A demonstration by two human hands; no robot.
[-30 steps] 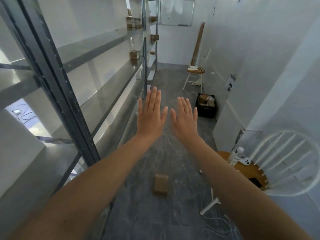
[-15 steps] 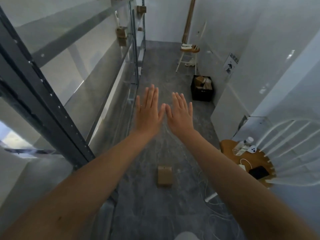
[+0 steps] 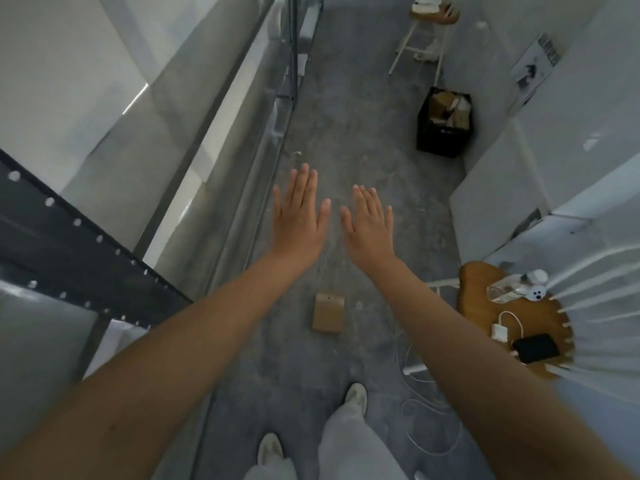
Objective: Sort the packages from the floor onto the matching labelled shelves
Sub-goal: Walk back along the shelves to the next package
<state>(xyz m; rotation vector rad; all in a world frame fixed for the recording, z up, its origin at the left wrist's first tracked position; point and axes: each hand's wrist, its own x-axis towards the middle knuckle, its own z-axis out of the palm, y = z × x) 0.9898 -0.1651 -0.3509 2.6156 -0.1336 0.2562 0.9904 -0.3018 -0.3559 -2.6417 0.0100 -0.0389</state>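
A small brown cardboard package [image 3: 328, 312] lies on the grey floor between my outstretched forearms. My left hand [image 3: 300, 220] and my right hand [image 3: 367, 226] are held flat side by side, palms down, fingers straight, above the floor and beyond the package. Neither hand touches anything. A black crate [image 3: 444, 123] holding several more cardboard packages stands on the floor against the right wall. The metal shelving [image 3: 194, 157] runs along my left side; no labels are readable on it.
A wooden chair with a white spindle back [image 3: 512, 320] stands at the right, carrying a phone, a charger and small items. White cables trail on the floor beside it. A wooden stool [image 3: 433, 19] stands at the far end. My feet are at the bottom.
The view has tilted down toward the floor, so the upper shelves have left the frame and my feet have appeared. Both hands stay flat and empty, now slightly further apart.
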